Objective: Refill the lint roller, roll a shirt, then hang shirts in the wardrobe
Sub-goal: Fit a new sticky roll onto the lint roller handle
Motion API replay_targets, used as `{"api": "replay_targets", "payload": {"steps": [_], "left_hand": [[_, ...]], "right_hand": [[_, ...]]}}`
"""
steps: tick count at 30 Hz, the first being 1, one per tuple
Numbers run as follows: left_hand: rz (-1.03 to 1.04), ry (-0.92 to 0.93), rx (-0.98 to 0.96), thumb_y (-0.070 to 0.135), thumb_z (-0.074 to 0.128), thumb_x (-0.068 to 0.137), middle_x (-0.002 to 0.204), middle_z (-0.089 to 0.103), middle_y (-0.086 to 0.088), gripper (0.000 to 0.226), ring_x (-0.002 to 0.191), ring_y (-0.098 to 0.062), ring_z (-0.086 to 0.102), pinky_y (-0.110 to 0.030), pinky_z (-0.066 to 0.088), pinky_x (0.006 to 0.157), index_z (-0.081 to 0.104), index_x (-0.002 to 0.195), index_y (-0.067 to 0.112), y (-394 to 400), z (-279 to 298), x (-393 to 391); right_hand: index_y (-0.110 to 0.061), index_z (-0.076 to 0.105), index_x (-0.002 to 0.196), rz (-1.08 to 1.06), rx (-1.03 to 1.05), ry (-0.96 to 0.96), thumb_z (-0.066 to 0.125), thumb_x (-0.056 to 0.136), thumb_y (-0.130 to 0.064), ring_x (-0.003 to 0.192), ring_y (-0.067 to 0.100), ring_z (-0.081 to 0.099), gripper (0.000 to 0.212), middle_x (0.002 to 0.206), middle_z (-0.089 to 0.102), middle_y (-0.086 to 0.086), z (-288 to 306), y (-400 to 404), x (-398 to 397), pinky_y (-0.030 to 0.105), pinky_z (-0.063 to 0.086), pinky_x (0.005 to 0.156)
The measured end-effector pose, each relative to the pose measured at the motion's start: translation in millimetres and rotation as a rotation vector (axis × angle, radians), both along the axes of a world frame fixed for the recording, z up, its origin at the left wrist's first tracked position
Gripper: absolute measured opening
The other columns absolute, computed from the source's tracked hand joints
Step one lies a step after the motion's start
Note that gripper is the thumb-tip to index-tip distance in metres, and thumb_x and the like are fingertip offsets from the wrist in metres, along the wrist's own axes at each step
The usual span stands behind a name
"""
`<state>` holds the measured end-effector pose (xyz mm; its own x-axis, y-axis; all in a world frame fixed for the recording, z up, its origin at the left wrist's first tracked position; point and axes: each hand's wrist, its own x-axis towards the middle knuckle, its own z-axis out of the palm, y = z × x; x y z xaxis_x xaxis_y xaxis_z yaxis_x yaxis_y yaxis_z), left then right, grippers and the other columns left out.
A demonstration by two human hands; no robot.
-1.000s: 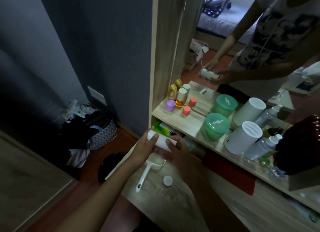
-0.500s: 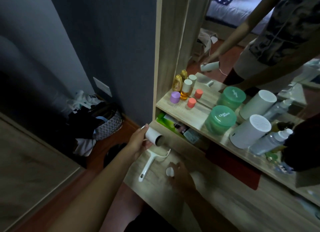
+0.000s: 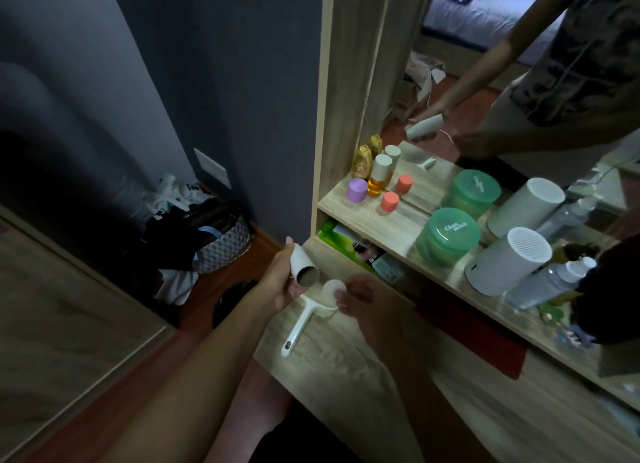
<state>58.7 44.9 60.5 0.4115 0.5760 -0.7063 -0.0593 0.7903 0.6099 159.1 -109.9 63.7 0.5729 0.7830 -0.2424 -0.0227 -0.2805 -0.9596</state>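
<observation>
Right hand [image 3: 360, 298] lifted white cap [image 3: 333, 288], fingers pinching it; left hand [image 3: 282, 282] fingers grip roll [image 3: 302, 264].

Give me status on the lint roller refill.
Early. Roll is off the handle, which lies on the desk. Left hand holds the roll, open end toward the camera; right hand pinches the white end cap. Left: reassembly, rolling, hanging shirts.

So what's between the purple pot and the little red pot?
In the head view, the amber bottle with the white cap stands between the purple pot and the red pot, set a bit further back.
</observation>
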Motion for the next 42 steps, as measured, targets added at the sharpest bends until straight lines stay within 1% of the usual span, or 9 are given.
{"api": "replay_targets", "payload": {"steps": [4,10,14,20,24,31,36,39,42], "left_hand": [[-0.022,-0.038,0.035,0.053,0.044,0.094,0.083,0.06,-0.004,0.046,0.07,-0.015,0.06,-0.026,0.056,0.049,0.05,0.122,0.017,-4.2,8.7,6.2],[-0.102,-0.031,0.077,0.056,0.047,0.092,0.09,0.065,-0.01,0.045,0.068,-0.02,0.068,-0.033,0.059,0.056,0.05,0.114,0.018,-3.5,8.2,9.0],[-0.14,-0.061,0.15,0.046,0.041,0.098,0.061,0.069,-0.002,0.039,0.052,-0.011,0.066,-0.023,0.054,0.046,0.059,0.092,0.013,-6.9,7.1,10.1],[-0.08,0.033,0.209,0.044,0.049,0.095,0.068,0.071,-0.005,0.036,0.067,-0.018,0.066,-0.037,0.054,0.075,0.063,0.086,0.012,-8.8,4.8,9.1],[-0.004,0.019,0.264,0.039,0.048,0.097,0.074,0.059,-0.008,0.029,0.057,-0.016,0.059,-0.026,0.051,0.049,0.057,0.087,0.014,-9.4,12.4,13.6],[-0.028,-0.3,-0.116,0.039,0.044,0.097,0.073,0.064,-0.013,0.042,0.063,-0.02,0.064,-0.025,0.056,0.051,0.059,0.092,0.0,-12.3,24.1,16.7],[0.012,-0.281,-0.246,0.037,0.036,0.099,0.083,0.059,-0.017,0.046,0.07,-0.025,0.062,-0.029,0.057,0.05,0.049,0.118,-0.003,-11.3,28.3,14.4],[0.021,-0.289,-0.326,0.033,0.031,0.101,0.058,0.061,-0.018,0.044,0.041,-0.026,0.062,-0.024,0.048,0.034,0.051,0.101,-0.006,-12.1,33.2,13.3],[0.034,-0.275,-0.351,0.032,0.032,0.101,0.052,0.058,-0.015,0.043,0.035,-0.02,0.058,-0.017,0.042,0.029,0.052,0.093,-0.005,-11.6,32.7,14.8]], "right_hand": [[-0.021,0.06,0.086,0.05,0.018,-0.111,0.074,0.08,-0.018,0.076,0.013,0.068,0.016,0.082,0.068,-0.001,25.2,17.0,-12.6,0.027,0.057,0.067],[-0.031,0.057,0.083,-0.016,-0.021,-0.285,0.073,0.075,-0.032,0.08,0.012,0.067,0.019,0.09,0.065,-0.006,14.6,28.8,-19.4,0.036,0.058,0.071],[-0.025,0.058,0.083,-0.038,-0.008,-0.203,0.073,0.077,-0.023,0.077,0.017,0.068,0.017,0.086,0.062,-0.012,20.0,32.1,-20.1,0.04,0.059,0.072],[-0.025,0.062,0.103,-0.055,0.11,0.008,0.071,0.08,-0.018,0.093,0.017,0.07,0.025,0.1,0.069,-0.005,23.4,34.4,-21.5,0.044,0.06,0.076],[-0.025,0.064,0.105,-0.03,0.125,-0.168,0.066,0.088,-0.019,0.088,0.004,0.069,0.018,0.097,0.071,-0.009,22.5,34.2,-27.8,0.031,0.06,0.078],[-0.008,0.069,0.108,-0.12,0.284,-0.762,0.066,0.087,-0.02,0.095,0.004,0.062,0.025,0.104,0.07,0.002,12.9,41.2,-29.7,0.009,0.049,0.081],[-0.011,0.074,0.1,-0.095,0.285,-0.659,0.074,0.082,-0.016,0.088,0.0,0.061,0.019,0.097,0.068,-0.005,12.6,45.8,-22.9,0.011,0.05,0.075],[-0.011,0.076,0.098,-0.066,0.255,-0.553,0.075,0.08,-0.015,0.085,0.002,0.063,0.019,0.096,0.069,-0.004,12.4,48.8,-22.3,0.017,0.055,0.073],[-0.01,0.076,0.098,-0.08,0.259,-0.562,0.076,0.078,-0.014,0.085,-0.001,0.063,0.02,0.095,0.071,0.0,9.0,50.2,-25.6,0.016,0.055,0.074]]}}
